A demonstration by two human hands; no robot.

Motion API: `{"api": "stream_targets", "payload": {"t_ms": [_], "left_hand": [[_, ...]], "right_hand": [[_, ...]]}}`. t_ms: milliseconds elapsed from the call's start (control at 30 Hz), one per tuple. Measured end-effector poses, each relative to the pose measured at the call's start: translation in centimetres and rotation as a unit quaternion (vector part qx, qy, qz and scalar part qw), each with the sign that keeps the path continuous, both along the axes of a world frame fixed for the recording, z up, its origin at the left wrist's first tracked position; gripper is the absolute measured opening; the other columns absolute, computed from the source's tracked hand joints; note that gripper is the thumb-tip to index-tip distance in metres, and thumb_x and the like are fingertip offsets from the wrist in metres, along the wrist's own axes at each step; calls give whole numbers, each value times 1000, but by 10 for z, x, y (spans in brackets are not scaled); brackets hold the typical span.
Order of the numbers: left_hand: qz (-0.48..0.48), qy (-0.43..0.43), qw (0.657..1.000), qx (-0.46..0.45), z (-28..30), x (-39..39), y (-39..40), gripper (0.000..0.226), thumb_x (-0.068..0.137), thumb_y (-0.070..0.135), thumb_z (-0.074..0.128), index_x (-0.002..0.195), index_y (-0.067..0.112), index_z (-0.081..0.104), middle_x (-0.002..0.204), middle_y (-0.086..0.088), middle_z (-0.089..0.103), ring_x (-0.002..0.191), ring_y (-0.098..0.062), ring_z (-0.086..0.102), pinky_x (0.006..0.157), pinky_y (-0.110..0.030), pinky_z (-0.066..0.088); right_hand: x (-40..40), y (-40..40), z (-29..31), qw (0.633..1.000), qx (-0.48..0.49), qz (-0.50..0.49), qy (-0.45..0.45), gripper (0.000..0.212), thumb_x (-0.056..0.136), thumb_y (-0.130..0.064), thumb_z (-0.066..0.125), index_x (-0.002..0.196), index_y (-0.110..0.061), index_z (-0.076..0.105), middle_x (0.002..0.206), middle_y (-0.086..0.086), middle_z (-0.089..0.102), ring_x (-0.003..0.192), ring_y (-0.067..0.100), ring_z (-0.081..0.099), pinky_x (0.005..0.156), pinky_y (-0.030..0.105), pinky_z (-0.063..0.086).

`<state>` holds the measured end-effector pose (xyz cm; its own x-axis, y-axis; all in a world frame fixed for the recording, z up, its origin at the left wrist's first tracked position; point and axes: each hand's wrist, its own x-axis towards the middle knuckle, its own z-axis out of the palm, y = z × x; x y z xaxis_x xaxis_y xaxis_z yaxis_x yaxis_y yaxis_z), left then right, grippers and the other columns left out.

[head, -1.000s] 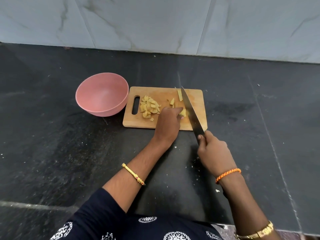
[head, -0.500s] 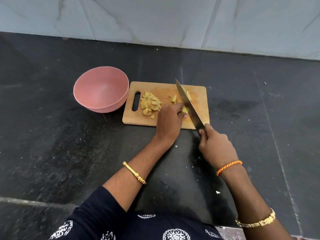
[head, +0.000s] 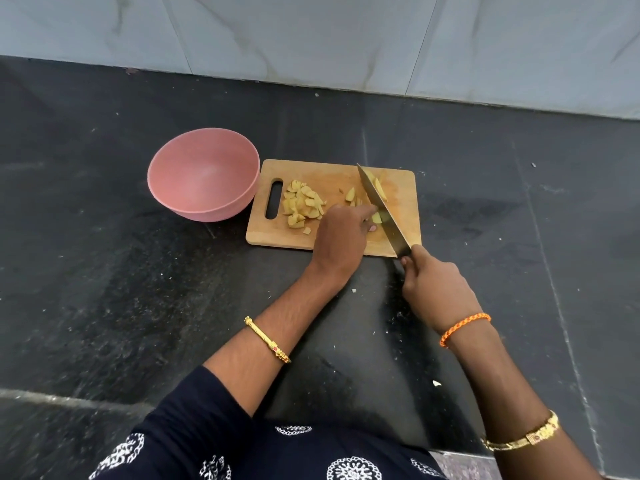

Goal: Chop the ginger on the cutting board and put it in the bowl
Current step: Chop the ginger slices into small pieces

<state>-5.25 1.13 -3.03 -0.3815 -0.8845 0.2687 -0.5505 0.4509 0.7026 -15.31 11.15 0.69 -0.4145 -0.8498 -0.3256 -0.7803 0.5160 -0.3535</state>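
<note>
On the black counter (head: pixel 104 271) the board (head: pixel 405 188) lies with the empty pink bowl (head: pixel 204 174) touching its 9 o'clock end. I should rock the knife (head: pixel 382 211) down in short strokes, knuckles leading, tips tucked. My right hand (head: pixel 433 289) wraps the handle at 5 o'clock; my left hand (head: pixel 341 237) pinches the ginger piece (head: pixel 376 218) against the blade, chopped ginger (head: pixel 303 204) heaped towards 9.

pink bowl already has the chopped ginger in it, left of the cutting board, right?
No. In the head view the pink bowl is empty; the chopped ginger still lies in a pile on the cutting board. The bowl does sit left of the board.
</note>
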Motion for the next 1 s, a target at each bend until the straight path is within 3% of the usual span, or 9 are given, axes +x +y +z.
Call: {"api": "stream_targets", "payload": {"t_ms": [200,333,467,567,800,1000], "left_hand": [[-22,-40,998,-43,5,0,0,18,90,10,57,88,3,73,80,-9,72,72,-19,61,67,-36,50],[4,-36,999,-36,-2,1,2,16,87,6,59,81,0,72,73,-11,71,67,-19,62,67,-37,51],[-3,-23,999,-35,-3,4,1,14,87,5,61,90,2,74,83,-11,72,76,-21,65,70,-35,53],[-4,-20,999,-30,0,4,2,15,87,4,61,96,2,73,89,-12,70,80,-20,64,71,-32,53],[-1,-30,999,-35,-1,5,2,14,86,3,60,84,1,74,81,-12,68,75,-21,61,68,-40,52],[-11,-36,998,-45,1,5,3,14,85,2,61,87,2,74,81,-12,69,75,-22,63,67,-40,53]], "right_hand": [[-4,-1,14,998,52,-5,-30,21,100,-28,34,106,-14,48,89,16,59,80,33,60,76,42,54],[-16,12,25,998,61,-11,-28,17,100,-29,35,98,-20,50,75,6,55,72,26,57,65,31,47],[-18,13,21,998,-46,-35,-23,22,98,-31,38,81,-21,46,72,10,57,72,34,55,64,34,45],[-12,6,13,996,-77,-18,-26,21,98,-32,38,88,-19,51,75,12,60,73,36,57,65,37,49],[-3,-3,-2,997,-72,-15,-26,20,99,-31,37,89,-17,46,75,12,56,71,36,53,64,35,45],[7,-8,-2,999,-25,-10,-26,16,100,-28,35,93,-16,42,85,18,55,75,36,53,69,39,48]]}}
